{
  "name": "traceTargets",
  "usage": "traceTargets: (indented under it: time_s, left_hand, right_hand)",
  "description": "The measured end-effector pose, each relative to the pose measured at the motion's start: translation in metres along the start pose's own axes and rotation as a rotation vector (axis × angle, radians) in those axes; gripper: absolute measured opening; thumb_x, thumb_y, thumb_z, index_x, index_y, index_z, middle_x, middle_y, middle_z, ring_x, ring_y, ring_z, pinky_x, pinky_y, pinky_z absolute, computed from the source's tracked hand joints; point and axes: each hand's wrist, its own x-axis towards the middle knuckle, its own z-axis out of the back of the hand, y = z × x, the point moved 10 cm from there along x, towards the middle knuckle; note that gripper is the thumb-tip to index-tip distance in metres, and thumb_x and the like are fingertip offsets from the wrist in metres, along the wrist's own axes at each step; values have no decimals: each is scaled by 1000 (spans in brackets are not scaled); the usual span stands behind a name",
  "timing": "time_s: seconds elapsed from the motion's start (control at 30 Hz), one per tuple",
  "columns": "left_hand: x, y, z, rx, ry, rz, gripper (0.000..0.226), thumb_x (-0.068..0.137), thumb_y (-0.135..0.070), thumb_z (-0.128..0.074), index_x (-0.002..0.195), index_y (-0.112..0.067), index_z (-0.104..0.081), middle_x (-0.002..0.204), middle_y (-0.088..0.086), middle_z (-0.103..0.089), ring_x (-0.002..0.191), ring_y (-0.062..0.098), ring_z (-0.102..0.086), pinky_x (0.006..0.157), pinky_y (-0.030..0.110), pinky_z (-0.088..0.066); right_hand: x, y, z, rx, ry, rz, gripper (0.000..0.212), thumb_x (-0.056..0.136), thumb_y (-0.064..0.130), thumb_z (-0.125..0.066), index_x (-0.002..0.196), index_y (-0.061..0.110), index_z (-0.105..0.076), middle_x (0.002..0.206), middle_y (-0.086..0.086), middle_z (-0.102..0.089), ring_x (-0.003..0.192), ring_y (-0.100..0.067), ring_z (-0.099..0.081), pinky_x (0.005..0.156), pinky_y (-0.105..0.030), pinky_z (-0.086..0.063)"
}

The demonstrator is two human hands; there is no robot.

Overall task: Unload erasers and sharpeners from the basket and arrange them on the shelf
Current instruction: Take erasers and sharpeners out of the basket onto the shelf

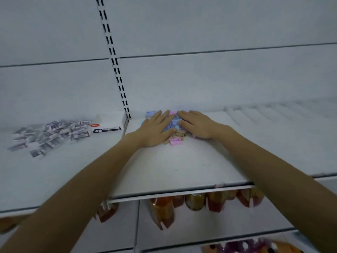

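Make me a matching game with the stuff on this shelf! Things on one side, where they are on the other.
Things:
1 colourful pile
2 black-and-white erasers
3 4B box
4 bottles

Places:
A far left on the shelf
B below the shelf
C under and between the left hand and right hand
D beside the slotted upright

Pairs: 1-C, 2-A, 3-D, 4-B

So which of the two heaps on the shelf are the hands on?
The pastel heap of pink, blue and tan pieces, right of the slotted upright. The black-and-white heap lies apart to the left, beside the 4B box.
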Motion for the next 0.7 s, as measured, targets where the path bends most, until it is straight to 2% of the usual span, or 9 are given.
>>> traceTargets:
  time_s: [0.1,0.17,0.23,0.37,0.47,0.53,0.6,0.63,0.7]
  left_hand:
    - [-3,1,2,75,5,76,56,95,-54,-20,146,-38,-1,156,-6,10,144,16,10,116,49,-2]
    - [-2,0,2,66,7,123,57,95,-55,-18,146,-38,-1,156,-6,11,144,16,10,114,48,0]
    - [0,-2,3,2,-22,150,58,95,-54,-18,147,-32,-4,157,-7,9,144,15,9,114,47,1]
    - [-6,-2,5,-22,-75,153,51,100,-41,-18,148,-26,-10,157,-7,-2,144,11,3,115,46,1]
    - [-14,1,9,14,-139,129,46,101,-34,-20,147,-29,-16,157,-7,-8,144,10,-9,115,47,-1]
    - [-17,4,12,12,-169,132,45,101,-33,-20,146,-28,-19,156,-7,-10,143,11,-13,115,45,-2]
    - [-17,3,12,0,-164,129,46,101,-34,-20,146,-26,-20,156,-7,-12,143,11,-13,115,42,-2]
    - [-16,2,12,-3,-162,124,46,101,-34,-20,146,-25,-21,156,-7,-13,143,10,-13,115,41,-2]
    - [-15,1,14,-12,-176,117,46,101,-34,-20,146,-25,-23,155,-7,-16,143,9,-14,115,39,-3]
  right_hand:
    - [3,-5,-1,10,-23,-21,52,99,38,-25,146,15,-23,155,-4,-16,143,-19,-9,117,-34,-3]
    - [1,-1,0,39,-44,33,52,98,39,-25,145,15,-26,154,-4,-19,143,-19,-12,117,-32,-5]
    - [-2,0,3,86,-65,58,47,100,32,-28,144,13,-29,153,-5,-23,142,-18,-16,114,-28,-7]
    - [-8,5,9,102,-136,129,47,95,34,-33,134,11,-45,139,-8,-45,125,-22,-41,99,-26,-28]
    - [-14,7,23,172,-227,134,45,95,21,-46,139,12,-39,146,-7,-37,134,-21,-33,108,-28,-23]
    - [-16,9,28,168,-262,149,42,95,19,-44,137,11,-42,146,-9,-37,134,-21,-33,111,-35,-23]
    - [-14,11,25,109,-237,172,41,95,25,-33,130,11,-50,137,-12,-48,125,-25,-43,102,-39,-32]
    - [-12,10,22,86,-226,168,48,90,30,-27,126,12,-52,128,-10,-54,118,-26,-48,95,-36,-35]
    - [-11,5,22,93,-240,152,54,82,35,-19,117,11,-54,115,-8,-59,106,-28,-52,80,-30,-33]
